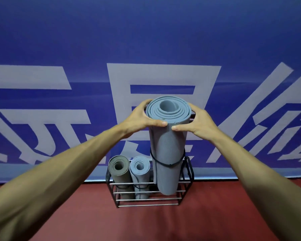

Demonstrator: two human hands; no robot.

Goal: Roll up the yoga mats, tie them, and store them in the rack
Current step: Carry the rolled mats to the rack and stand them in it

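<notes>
A rolled blue-grey yoga mat (168, 146) stands upright in front of me, tied round its middle with a black cord (167, 163). My left hand (141, 117) grips its top from the left and my right hand (196, 123) grips it from the right, thumbs meeting on the near side. The mat's lower end hangs over the right part of a black wire rack (146, 201) on the floor. Two other rolled mats stand in the rack: a grey-green one (120, 173) at the left and a light blue one (140, 173) beside it.
The rack stands against a blue wall banner (146, 40) with large white characters. Dark red floor (146, 223) stretches from the rack toward me.
</notes>
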